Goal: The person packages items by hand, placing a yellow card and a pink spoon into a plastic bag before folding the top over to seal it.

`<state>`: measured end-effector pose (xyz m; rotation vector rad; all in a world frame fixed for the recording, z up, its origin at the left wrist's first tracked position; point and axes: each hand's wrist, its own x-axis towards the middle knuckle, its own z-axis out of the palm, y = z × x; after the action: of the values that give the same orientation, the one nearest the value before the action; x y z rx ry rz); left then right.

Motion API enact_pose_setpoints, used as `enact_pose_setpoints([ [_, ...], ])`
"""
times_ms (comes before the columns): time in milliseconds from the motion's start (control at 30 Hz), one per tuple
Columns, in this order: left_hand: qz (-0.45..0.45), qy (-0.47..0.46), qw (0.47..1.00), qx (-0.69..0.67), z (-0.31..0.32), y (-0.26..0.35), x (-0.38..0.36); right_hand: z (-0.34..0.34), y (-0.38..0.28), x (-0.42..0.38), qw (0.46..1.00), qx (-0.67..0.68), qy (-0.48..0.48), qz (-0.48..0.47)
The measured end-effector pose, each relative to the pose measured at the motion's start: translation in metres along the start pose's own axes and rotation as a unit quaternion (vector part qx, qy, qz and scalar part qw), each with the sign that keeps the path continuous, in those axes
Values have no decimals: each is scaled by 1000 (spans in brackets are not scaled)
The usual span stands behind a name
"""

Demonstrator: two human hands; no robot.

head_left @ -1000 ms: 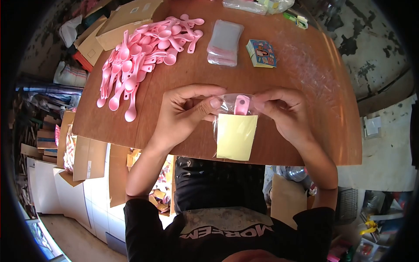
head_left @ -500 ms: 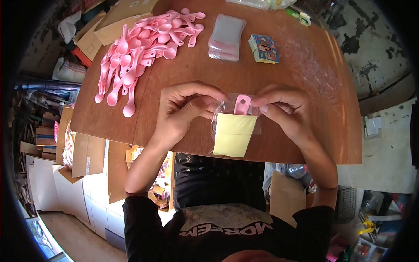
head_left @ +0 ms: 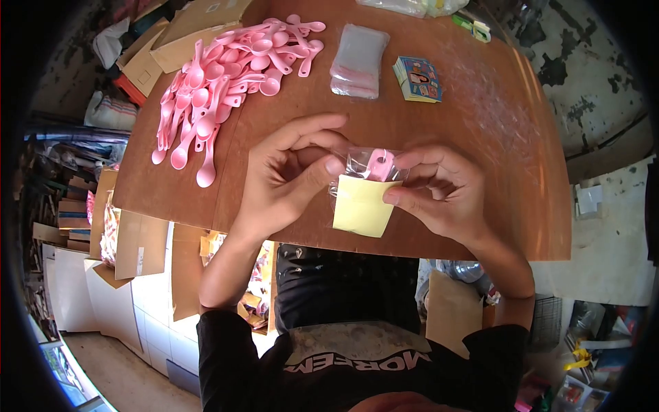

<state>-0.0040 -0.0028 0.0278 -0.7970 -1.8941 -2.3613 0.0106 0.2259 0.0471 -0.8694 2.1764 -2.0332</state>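
Both hands meet at the middle of the head view over a brown wooden table (head_left: 480,123). At nine o'clock of the small clear plastic bag (head_left: 367,180), the left hand (head_left: 285,180) pinches the bag's upper edge between thumb and curled fingers. At three o'clock, the right hand (head_left: 439,189) grips its other side, thumb under and fingers over. Inside the bag sit a yellow card (head_left: 358,206) and the handle end of a pink plastic spoon (head_left: 378,165), which pokes up at the top. At eleven o'clock from the hands lies a heap of pink spoons (head_left: 220,75). At twelve o'clock rests a stack of clear bags (head_left: 357,60), and just beside it, toward one o'clock, a stack of printed cards (head_left: 417,79).
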Motion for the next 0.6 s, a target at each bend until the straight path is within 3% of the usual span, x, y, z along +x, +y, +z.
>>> enact_pose_setpoints([
  [67,-10,-33,987,-157,9,8,-3,4,2,4,997,-20,-10,-69],
  [100,-19,-103,993,-56,0,3,-8,6,1,4,997,-7,-16,-81],
  [200,-48,-88,994,34,-2,4,-30,12,-5,3,996,17,-58,-61],
  [267,-131,-28,991,9,2,9,-51,11,-13,4,991,-16,-125,-51],
  [333,-109,-95,989,41,-5,13,-66,14,-13,1,991,26,-123,-32],
  [400,-148,-170,971,81,-18,6,-89,7,-10,-1,995,14,-93,12],
  [467,-177,-256,940,140,-44,-15,-112,-8,-2,9,994,-48,-97,-24],
  [533,-277,-93,948,127,-58,-49,-143,-21,6,20,992,-110,-58,21],
  [567,-312,-60,921,224,-80,-69,-160,-27,8,28,988,-142,-41,40],
  [600,-291,29,916,276,-102,-102,-186,-30,17,35,987,-158,14,30],
])
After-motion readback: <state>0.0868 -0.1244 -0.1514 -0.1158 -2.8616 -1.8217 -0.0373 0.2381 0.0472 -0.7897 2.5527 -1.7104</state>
